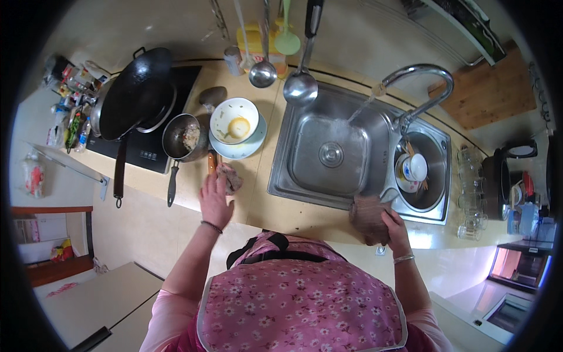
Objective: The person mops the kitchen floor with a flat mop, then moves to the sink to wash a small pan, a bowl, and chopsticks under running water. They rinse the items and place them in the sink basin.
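Note:
My left hand [215,200] lies at the counter's front edge, its fingertips by the orange-brown handle [212,163] of a utensil and a crumpled pinkish cloth [230,178]; whether it grips either I cannot tell. A brown cloth [368,218] is held in my right hand [395,229] at the front of the steel sink [286,176]. Water runs from the curved faucet [440,75] into the larger basin. Left of the sink, a white bowl [237,119] with food residue sits on a pale plate [237,151], beside a small saucepan [169,136] with food scraps.
A black wok [136,97] rests over the induction cooktop [154,163], its handle over the front edge. Steel ladles [301,88] hang above the counter. The smaller basin [433,189] holds bowls [414,167] and chopsticks. Several glasses [469,193] stand at the right.

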`<state>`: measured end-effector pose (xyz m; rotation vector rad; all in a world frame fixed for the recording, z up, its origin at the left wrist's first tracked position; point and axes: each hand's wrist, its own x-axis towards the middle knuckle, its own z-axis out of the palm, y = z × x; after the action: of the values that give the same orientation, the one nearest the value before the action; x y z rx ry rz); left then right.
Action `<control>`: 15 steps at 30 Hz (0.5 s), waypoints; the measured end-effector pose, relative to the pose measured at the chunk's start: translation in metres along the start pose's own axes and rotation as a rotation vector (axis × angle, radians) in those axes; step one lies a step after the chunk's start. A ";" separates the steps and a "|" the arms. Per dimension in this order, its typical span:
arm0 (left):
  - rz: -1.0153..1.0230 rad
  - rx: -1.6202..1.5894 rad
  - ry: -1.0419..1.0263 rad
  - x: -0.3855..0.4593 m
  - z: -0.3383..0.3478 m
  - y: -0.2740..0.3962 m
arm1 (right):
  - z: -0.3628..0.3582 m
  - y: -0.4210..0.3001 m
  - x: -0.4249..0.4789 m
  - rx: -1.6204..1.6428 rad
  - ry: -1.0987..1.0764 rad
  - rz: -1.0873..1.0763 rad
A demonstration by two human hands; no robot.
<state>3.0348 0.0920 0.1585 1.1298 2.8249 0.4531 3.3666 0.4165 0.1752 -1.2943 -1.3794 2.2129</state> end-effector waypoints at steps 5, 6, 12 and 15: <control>0.286 -0.209 -0.135 -0.048 0.038 0.045 | -0.042 0.086 -0.004 -0.882 0.215 -0.135; 0.323 -0.231 -0.167 -0.056 0.046 0.046 | -0.025 0.104 -0.004 -0.884 0.155 -0.232; 0.318 -0.239 -0.122 -0.049 0.055 0.042 | 0.115 0.122 0.008 -0.985 -0.143 -0.404; 0.182 -0.243 -0.020 -0.032 0.062 0.014 | 0.190 0.140 0.030 -0.817 -0.198 -0.513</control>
<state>3.0781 0.0946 0.1020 1.3324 2.5708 0.7693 3.2354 0.2443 0.0768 -0.7421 -2.5004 1.4879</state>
